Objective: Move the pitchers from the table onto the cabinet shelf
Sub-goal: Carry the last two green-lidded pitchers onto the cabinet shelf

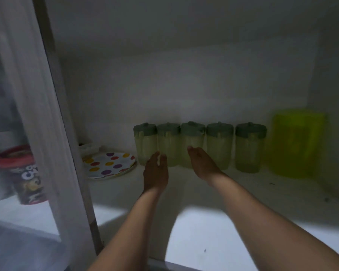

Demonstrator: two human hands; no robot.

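The shelf (223, 192) carries five pitchers (192, 145) upright in a row at the back wall, most touching or just beside each other. A yellow container (296, 143) stands at the row's right end, a dotted plate (110, 163) at its left. Both hands are open and hold nothing; the left hand (156, 173) and right hand (203, 163) appear, through blur, to rest just before the pitchers. Risk: a forward push tips the packed row. Free room lies toward the front edge.
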